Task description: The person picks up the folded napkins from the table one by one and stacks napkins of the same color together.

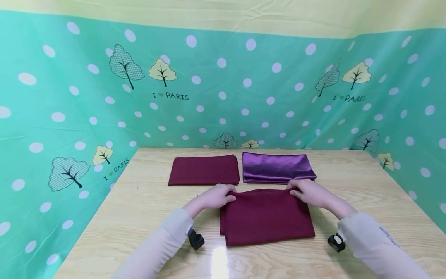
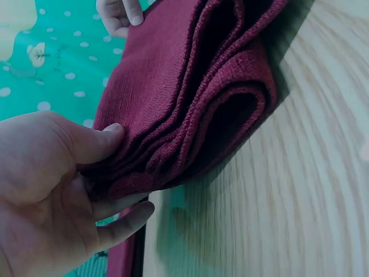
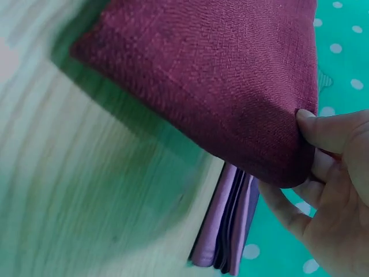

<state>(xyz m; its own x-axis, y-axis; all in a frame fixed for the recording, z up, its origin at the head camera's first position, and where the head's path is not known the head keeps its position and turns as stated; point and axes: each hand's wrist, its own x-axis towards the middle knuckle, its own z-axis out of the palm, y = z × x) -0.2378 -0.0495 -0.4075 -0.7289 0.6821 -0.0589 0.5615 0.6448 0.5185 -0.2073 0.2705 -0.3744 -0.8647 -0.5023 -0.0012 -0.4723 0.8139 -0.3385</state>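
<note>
One maroon cloth, folded in layers, is held well in from the back edge of the table, its long axis roughly parallel to that edge. Left hand pinches its far left corner, right hand its far right; neither is nearer. The fabric extends from both away from the back edge. Beyond: second maroon cloth, left; purple cloth, right.

Dressed in pale grey-white long sleeves, marked with a grey motif on the right sleeve, fitted with blocky black wrist cameras near both cuffs
</note>
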